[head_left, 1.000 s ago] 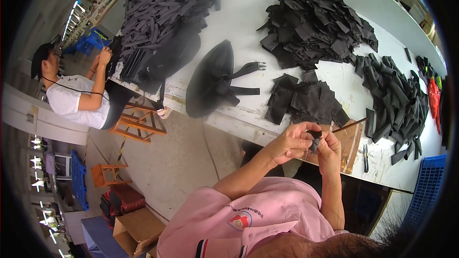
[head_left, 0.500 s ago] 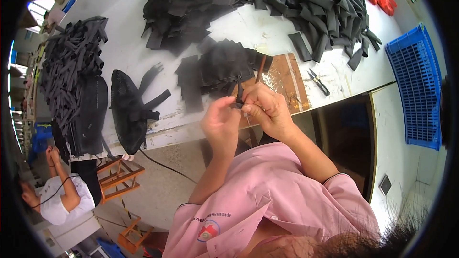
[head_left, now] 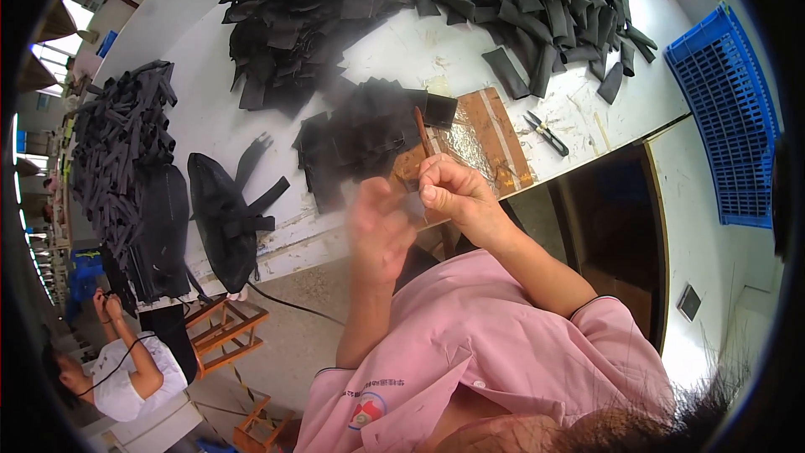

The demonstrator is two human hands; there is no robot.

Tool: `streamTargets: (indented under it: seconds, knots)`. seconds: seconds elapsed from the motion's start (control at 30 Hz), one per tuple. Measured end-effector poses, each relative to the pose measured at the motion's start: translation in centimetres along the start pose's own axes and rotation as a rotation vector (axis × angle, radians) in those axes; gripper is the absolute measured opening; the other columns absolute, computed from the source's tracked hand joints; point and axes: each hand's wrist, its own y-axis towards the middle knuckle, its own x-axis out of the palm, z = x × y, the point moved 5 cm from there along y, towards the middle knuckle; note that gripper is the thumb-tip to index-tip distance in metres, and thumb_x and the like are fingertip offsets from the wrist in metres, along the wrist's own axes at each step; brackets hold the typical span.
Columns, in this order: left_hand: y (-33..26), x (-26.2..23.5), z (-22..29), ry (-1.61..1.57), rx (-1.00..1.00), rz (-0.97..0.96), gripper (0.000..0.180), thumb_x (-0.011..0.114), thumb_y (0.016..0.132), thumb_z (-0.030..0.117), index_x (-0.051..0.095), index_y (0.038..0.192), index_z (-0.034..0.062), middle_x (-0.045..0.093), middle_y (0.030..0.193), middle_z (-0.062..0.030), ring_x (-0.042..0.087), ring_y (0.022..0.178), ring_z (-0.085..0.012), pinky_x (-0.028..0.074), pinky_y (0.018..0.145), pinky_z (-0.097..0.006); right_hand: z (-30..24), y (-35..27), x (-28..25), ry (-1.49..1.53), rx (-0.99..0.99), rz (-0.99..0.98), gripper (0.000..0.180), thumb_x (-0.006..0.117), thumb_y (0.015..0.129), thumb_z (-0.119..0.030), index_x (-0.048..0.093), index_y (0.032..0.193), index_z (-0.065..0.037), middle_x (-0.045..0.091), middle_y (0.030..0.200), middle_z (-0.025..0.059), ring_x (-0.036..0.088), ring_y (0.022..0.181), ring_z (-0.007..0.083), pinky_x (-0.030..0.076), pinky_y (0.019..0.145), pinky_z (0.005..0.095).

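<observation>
Separation of the hands at the near edge of a white surface (head_left: 579, 117). Half a second earlier the fingertips of both hands met over a small black piece; now the left hand (head_left: 379, 222) is drawn to one side, blurred by motion, with a narrow gap between it and the right hand (head_left: 457, 193). The left grip shows curled fingers, but the blur is such that one cannot tell whether it is open, closed or holding anything. The right grip is closed in a pinch, thumb against fingers; whatever may lie between them is hidden. The small black piece cannot be made out, so its place is uncertain: in either hand, or out of sight behind the fingers. The change suggests that the shared, two-handed hold on it has ended. A slender brown stick (head_left: 421, 130) rises in the view just beyond the right fingertips; contact between them cannot be judged. Behind the hands lie a brown board (head_left: 495, 130) and, to its left, a loose pile of flat black pieces (head_left: 352, 134), seemingly undisturbed. The snips (head_left: 547, 133) remain on the surface to the right of the board, untouched, below a heap of rolled dark strips (head_left: 537, 8).
</observation>
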Motion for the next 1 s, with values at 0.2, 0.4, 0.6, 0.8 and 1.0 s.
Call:
streamTargets:
  seconds: [0.2, 0.4, 0.6, 0.8, 1.0]
  knots:
    - [-1.2, 4.4, 1.2, -0.217, -0.159, -0.456, 0.043, 0.051, 0.056, -0.01, 0.039, 0.098, -0.0036, 0.054, 0.075, -0.0108, 0.04, 0.04, -0.0053, 0.025, 0.033, -0.019, -5.2, -1.6, 3.6, 0.069, -0.067, -0.282, 0.006, 0.058, 0.08, -0.006, 0.055, 0.076, -0.003, 0.048, 0.09, 0.0009, 0.046, 0.077, 0.0062, 0.04, 0.069, 0.0209]
    - [-0.4, 4.2, 3.0, 0.769, 0.16, -0.024, 0.024, 0.055, 0.078, -0.003, 0.052, 0.101, 0.0001, 0.058, 0.095, -0.0102, 0.054, 0.073, -0.0074, 0.041, 0.053, -0.018, -7.8, -0.8, 1.5, -0.438, -0.372, 0.116, 0.008, 0.057, 0.079, -0.003, 0.051, 0.074, 0.0, 0.054, 0.07, 0.0057, 0.054, 0.056, 0.0081, 0.041, 0.049, 0.0205]
    - [0.9, 7.0, 3.3, 0.684, 0.442, 0.05, 0.007, 0.053, 0.082, 0.001, 0.05, 0.088, -0.0019, 0.059, 0.088, -0.0132, 0.039, 0.045, -0.0027, 0.03, 0.039, -0.015, -10.7, 0.0, 2.1, -0.503, -0.308, 0.133, 0.007, 0.058, 0.077, -0.002, 0.052, 0.074, 0.0, 0.054, 0.066, 0.0058, 0.053, 0.052, 0.0106, 0.04, 0.046, 0.0208]
    - [3.2, 9.8, 4.0, -0.005, -0.071, -0.189, 0.024, 0.046, 0.084, -0.001, 0.042, 0.107, -0.0036, 0.056, 0.081, -0.0141, 0.031, 0.036, -0.0012, 0.022, 0.032, -0.015, -12.5, 2.3, 2.0, -0.18, -0.034, -0.068, 0.021, 0.057, 0.083, -0.019, 0.054, 0.073, -0.001, 0.049, 0.062, -0.0031, 0.043, 0.059, 0.0026, 0.037, 0.05, 0.0207]
    - [5.1, 9.1, 3.4, -0.348, -0.24, -0.269, 0.035, 0.034, 0.091, 0.011, 0.033, 0.121, -0.0073, 0.055, 0.084, -0.0125, 0.027, 0.032, -0.0006, 0.019, 0.03, -0.016, -11.0, 5.0, 0.3, -0.184, 0.072, -0.1, 0.022, 0.058, 0.082, -0.024, 0.055, 0.07, -0.005, 0.046, 0.06, -0.0047, 0.037, 0.053, 0.0024, 0.027, 0.046, 0.0161]
